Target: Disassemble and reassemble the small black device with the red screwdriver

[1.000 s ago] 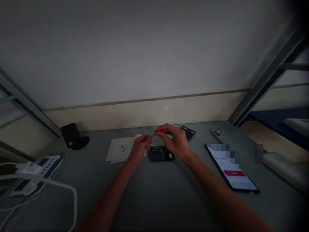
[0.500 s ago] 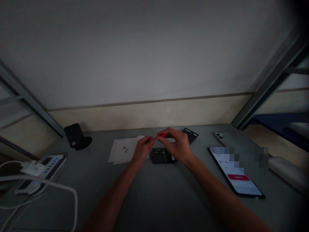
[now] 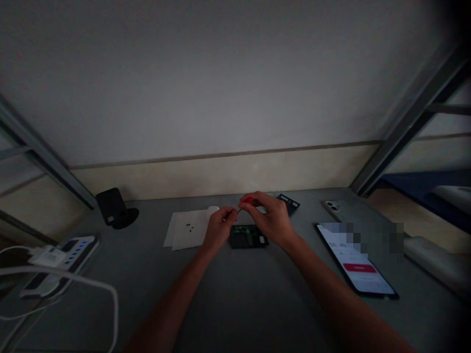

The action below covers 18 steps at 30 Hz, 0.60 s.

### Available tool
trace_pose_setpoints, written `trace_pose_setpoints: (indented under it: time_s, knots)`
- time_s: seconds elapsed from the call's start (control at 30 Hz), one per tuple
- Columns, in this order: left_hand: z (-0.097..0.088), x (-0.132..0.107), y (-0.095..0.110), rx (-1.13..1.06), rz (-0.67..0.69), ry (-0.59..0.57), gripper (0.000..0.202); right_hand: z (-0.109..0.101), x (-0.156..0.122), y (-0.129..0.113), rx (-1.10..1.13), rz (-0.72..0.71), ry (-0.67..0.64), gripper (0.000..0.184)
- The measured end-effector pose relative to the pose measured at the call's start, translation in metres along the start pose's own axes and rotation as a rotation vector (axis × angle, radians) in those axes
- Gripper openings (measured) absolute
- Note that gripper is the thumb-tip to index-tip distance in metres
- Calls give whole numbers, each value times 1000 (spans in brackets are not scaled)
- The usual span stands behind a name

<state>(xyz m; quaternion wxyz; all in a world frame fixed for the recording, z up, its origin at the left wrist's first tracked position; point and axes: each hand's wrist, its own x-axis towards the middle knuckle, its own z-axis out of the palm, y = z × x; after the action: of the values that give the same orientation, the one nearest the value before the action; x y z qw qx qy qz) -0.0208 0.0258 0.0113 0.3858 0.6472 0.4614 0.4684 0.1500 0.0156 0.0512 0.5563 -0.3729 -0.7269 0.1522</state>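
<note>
My right hand point(image 3: 270, 219) is closed round a small screwdriver with a red handle point(image 3: 248, 200), its thin shaft pointing left. My left hand point(image 3: 220, 227) is pinched at the shaft's tip, and what its fingertips hold is too small to make out. Both hands hover just above a small black device point(image 3: 248, 237) lying open on the grey table point(image 3: 235, 299), with a green circuit board showing inside. To the left lies a white sheet of paper point(image 3: 187, 228) with a few tiny dark screws point(image 3: 189, 226) on it. A black cover piece point(image 3: 288, 202) rests behind my right hand.
A lit phone point(image 3: 356, 260) lies at the right, with a second phone point(image 3: 340, 210) face down behind it. A black stand point(image 3: 115, 208) sits at the back left. A power strip point(image 3: 59, 262) with white cables occupies the left edge. Metal frame bars rise at both sides.
Both hands have stayed together over the device. They dipped slightly lower and the left fingertips shifted along the screwdriver's tip.
</note>
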Motion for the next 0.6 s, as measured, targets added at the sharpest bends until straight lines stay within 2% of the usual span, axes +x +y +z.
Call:
trace_pose_setpoints:
  time_s: [0.13, 0.27, 0.47, 0.6]
  knots:
    - [10, -6, 5, 201, 51, 5, 20, -12, -2, -1, -37, 30, 8, 19]
    - [16, -13, 10, 388, 134, -71, 13, -22, -7, 6, -61, 108, -11, 21]
    - [24, -21, 11, 515, 113, -180, 20, -25, -7, 19, -74, 185, -153, 23]
    - [28, -25, 6, 576, 143, -212, 24, -26, -7, 22, -93, 192, -238, 21]
